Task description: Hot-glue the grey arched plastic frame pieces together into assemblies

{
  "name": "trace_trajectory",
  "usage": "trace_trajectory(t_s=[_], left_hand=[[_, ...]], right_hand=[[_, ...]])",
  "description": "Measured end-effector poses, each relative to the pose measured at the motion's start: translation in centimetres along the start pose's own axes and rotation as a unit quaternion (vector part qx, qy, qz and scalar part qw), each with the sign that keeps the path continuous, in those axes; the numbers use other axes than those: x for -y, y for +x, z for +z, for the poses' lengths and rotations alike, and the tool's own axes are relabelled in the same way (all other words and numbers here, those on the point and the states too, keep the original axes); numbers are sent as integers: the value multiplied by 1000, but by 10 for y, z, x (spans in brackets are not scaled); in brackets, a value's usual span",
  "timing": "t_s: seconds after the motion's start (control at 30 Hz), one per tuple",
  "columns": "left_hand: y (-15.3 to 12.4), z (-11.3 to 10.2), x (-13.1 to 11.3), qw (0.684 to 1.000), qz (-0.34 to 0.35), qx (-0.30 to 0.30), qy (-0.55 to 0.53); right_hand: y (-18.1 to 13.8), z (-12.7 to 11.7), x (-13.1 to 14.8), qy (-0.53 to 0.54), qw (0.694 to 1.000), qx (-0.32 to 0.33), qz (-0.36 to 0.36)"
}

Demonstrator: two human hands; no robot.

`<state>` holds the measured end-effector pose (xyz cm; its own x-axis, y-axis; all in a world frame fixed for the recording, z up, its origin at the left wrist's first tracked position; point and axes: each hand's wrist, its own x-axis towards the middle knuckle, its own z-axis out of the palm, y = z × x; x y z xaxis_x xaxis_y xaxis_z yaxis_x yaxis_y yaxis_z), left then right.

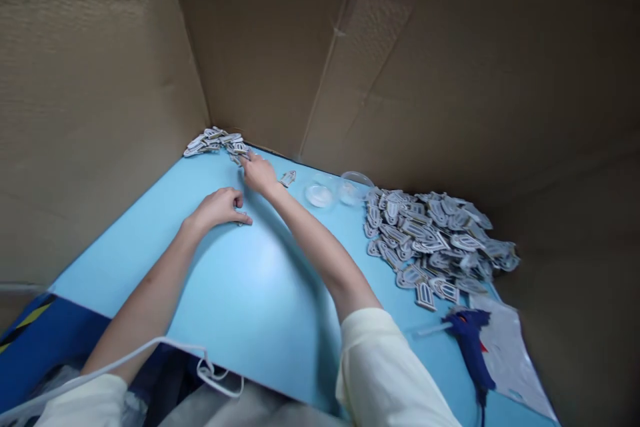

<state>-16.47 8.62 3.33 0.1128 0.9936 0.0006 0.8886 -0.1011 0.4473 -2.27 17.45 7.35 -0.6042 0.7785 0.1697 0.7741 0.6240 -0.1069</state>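
At the far pile [210,141], right hand [259,172], fingertips part-hidden, grip uncertain; left hand [217,207] loosely curled, thumb apart.

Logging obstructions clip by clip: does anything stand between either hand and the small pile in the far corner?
Nothing visible does. The right hand is at the right edge of the small pile; contact is too blurred to tell. Between the left hand and the pile, only blue tabletop shows.

Short cream sleeves [387,370], bare forearms [315,238]
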Motion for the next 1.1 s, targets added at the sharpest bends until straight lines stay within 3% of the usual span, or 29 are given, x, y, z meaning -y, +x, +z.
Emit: trace_trajectory(t_s=[0.13, 0.27, 0.53, 0.67, 0.8, 0.9, 1.0, 1.1], left_hand=[[5, -1, 20, 997, -53, -57, 1], [10, 4, 36, 987, -92, -133, -10], [17, 14, 42, 955, -111, -269, -52], [15, 9, 37, 949, -61, -298, -81], [6, 13, 4, 963, 66, -233, -122], [-10, 32, -42, 956, 230, -93, -157], [-32, 55, -84, 918, 365, 66, -142], [-47, 69, -106, 907, 387, 120, -113]], right_hand=[[52, 14, 1, -13, 998, 18, 51], [57, 29, -14, -21, 999, 39, 27], [19, 25, -31, -17, 999, 36, -18], [-43, 14, -46, 5, 1000, -1, -10], [-153, 10, -69, 85, 986, -66, -126], [-235, 7, -79, 103, 978, -57, -173], [-289, 5, -79, 146, 980, -61, -121], [-312, 5, -77, 237, 967, -91, -31]])
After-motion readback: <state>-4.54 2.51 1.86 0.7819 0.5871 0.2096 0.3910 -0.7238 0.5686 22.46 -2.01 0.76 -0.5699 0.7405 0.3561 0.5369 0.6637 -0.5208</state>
